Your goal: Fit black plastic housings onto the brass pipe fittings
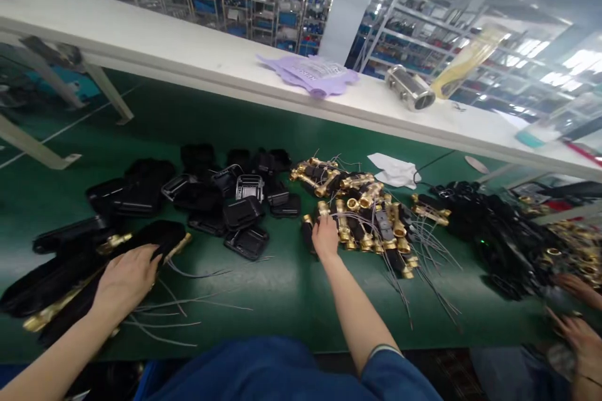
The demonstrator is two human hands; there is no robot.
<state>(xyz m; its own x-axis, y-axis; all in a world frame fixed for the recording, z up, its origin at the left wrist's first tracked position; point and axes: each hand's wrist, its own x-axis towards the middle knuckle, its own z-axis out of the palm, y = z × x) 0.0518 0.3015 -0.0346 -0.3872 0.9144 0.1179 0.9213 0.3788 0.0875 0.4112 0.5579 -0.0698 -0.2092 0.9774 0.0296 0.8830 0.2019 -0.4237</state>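
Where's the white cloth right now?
In the head view, the white cloth lies right of centre on the green table, just behind the brass fittings.

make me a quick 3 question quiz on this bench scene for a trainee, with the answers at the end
1. Which item lies on the white shelf?
a) a black plastic cover
b) a purple packet
c) a bundle of grey wires

2. True or false: the left hand and the right hand are at separate groups of parts.

3. Fill in the blank: the metal fittings beside the right hand are ____ in colour.

Key: 1. b; 2. true, the left hand is on the long black parts; 3. gold
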